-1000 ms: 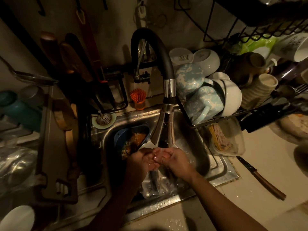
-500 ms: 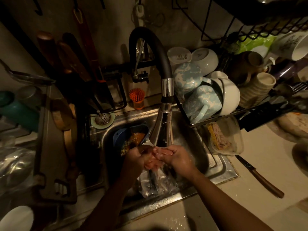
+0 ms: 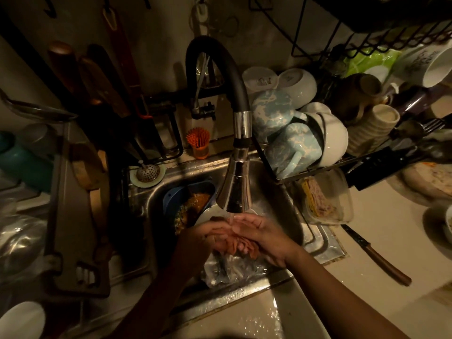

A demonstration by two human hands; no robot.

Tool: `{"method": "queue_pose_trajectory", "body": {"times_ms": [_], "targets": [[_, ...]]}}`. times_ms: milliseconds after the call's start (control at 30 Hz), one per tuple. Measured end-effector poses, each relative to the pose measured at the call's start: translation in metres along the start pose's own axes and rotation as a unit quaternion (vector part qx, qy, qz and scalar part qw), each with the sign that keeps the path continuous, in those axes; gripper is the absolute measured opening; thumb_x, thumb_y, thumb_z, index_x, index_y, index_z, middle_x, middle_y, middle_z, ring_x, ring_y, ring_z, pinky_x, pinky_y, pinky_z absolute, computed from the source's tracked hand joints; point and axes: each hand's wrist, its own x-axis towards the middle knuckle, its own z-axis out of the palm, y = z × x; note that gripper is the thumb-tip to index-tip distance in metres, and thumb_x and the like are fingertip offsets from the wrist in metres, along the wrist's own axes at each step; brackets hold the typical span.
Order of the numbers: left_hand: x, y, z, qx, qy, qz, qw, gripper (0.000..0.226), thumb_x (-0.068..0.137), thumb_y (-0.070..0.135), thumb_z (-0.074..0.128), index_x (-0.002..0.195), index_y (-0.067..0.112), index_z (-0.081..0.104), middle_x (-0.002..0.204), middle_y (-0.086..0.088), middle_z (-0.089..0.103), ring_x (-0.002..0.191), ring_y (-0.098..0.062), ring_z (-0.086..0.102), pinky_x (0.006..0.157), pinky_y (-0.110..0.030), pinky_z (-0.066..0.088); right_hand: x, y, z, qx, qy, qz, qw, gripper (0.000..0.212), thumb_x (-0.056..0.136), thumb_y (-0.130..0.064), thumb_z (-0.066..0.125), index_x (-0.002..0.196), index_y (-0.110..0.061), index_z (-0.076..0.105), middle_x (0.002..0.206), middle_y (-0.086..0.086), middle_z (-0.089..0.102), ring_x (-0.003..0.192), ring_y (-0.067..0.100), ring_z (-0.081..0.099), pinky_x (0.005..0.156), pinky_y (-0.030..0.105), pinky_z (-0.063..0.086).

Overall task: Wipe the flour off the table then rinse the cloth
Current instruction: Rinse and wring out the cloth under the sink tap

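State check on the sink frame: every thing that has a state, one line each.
faucet: running, thin stream
cloth: bunched between both hands, under the stream
left hand: grips cloth
right hand: grips cloth
sink: holds blue tub and plastic bag
knife: lying flat on counter
counter: wet by sink edge

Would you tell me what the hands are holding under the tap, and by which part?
A pinkish cloth, bunched between the left hand and right hand under the faucet; which part they grip cannot be told.
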Motion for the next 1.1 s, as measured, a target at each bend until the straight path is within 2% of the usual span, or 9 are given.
{"method": "queue_pose_trajectory", "body": {"times_ms": [133,233,400,500,567,767,933,1033,1100], "targets": [[0.002,-0.01,0.012,0.072,0.134,0.009,0.988,0.02,0.09,0.016,0.06,0.081,0.031,0.067,0.074,0.017,0.071,0.074,0.006,0.066,0.071,-0.014,0.051,-0.006,0.003,0.006,-0.163,0.072,-0.087,0.98,0.025,0.086,-0.001,0.072,0.11,-0.004,0.071,0.093,0.005,0.078,0.084,0.016,0.073,0.074,0.022,0.057],[0.002,-0.015,0.023,0.018,0.191,-0.039,0.981,0.034,0.093,0.001,0.055,0.074,0.026,0.067,0.07,0.005,0.072,0.07,-0.008,0.07,0.065,-0.018,0.053,-0.005,0.011,0.009,-0.178,0.103,-0.124,0.971,0.021,0.084,0.002,0.074,0.103,-0.007,0.073,0.084,-0.001,0.078,0.078,0.011,0.073,0.07,0.019,0.056],[0.003,-0.015,0.03,-0.059,0.215,-0.094,0.97,0.032,0.092,-0.002,0.053,0.076,0.021,0.068,0.071,0.006,0.071,0.072,-0.008,0.071,0.061,-0.014,0.051,0.001,0.023,0.01,-0.211,0.094,-0.134,0.964,0.02,0.086,-0.013,0.074,0.105,-0.016,0.076,0.1,-0.003,0.078,0.094,0.016,0.074,0.084,0.024,0.058],[0.007,-0.025,0.026,-0.076,0.206,-0.107,0.97,0.031,0.092,-0.002,0.054,0.074,0.017,0.07,0.075,-0.006,0.073,0.078,-0.028,0.072,0.074,-0.038,0.058,0.006,0.029,0.009,-0.234,0.098,-0.142,0.957,0.021,0.089,-0.017,0.072,0.11,-0.016,0.075,0.102,0.001,0.078,0.095,0.02,0.074,0.086,0.033,0.06],[0.008,-0.025,0.024,-0.101,0.198,-0.099,0.97,0.022,0.089,0.004,0.06,0.074,0.015,0.072,0.077,-0.009,0.073,0.078,-0.034,0.07,0.075,-0.045,0.057,0.008,0.029,0.008,-0.214,0.107,-0.144,0.96,0.023,0.087,-0.016,0.073,0.11,-0.017,0.075,0.101,0.002,0.078,0.092,0.019,0.075,0.082,0.029,0.06],[0.016,-0.022,0.011,0.028,0.125,-0.01,0.992,0.01,0.085,0.027,0.059,0.088,0.03,0.068,0.077,0.009,0.069,0.075,-0.013,0.066,0.078,-0.034,0.055,0.012,0.026,-0.003,-0.17,0.104,-0.156,0.967,0.026,0.087,-0.001,0.071,0.112,-0.01,0.073,0.104,-0.001,0.078,0.096,0.014,0.073,0.086,0.024,0.056],[0.015,-0.012,0.013,0.049,0.134,-0.052,0.988,0.017,0.092,0.003,0.058,0.095,0.012,0.072,0.084,0.01,0.068,0.076,-0.001,0.065,0.069,-0.004,0.044,0.014,0.032,-0.003,-0.206,0.108,-0.153,0.96,0.034,0.083,0.007,0.073,0.113,-0.008,0.071,0.093,-0.015,0.077,0.086,0.001,0.072,0.079,0.013,0.054],[0.015,-0.018,0.015,0.018,0.138,-0.082,0.987,0.021,0.09,0.007,0.057,0.076,0.015,0.071,0.07,0.004,0.069,0.065,-0.002,0.068,0.062,-0.017,0.054,0.011,0.033,-0.006,-0.308,0.086,-0.174,0.931,0.028,0.086,-0.002,0.073,0.113,-0.009,0.073,0.106,-0.022,0.073,0.1,-0.003,0.069,0.09,0.014,0.051],[0.018,-0.026,0.014,0.026,0.126,-0.088,0.988,0.02,0.081,0.018,0.057,0.067,0.015,0.071,0.07,-0.003,0.072,0.068,-0.019,0.071,0.068,-0.036,0.06,0.012,0.033,-0.008,-0.379,0.074,-0.201,0.9,0.027,0.089,-0.012,0.069,0.115,-0.01,0.073,0.12,-0.014,0.068,0.114,-0.008,0.06,0.101,0.015,0.046]]}}
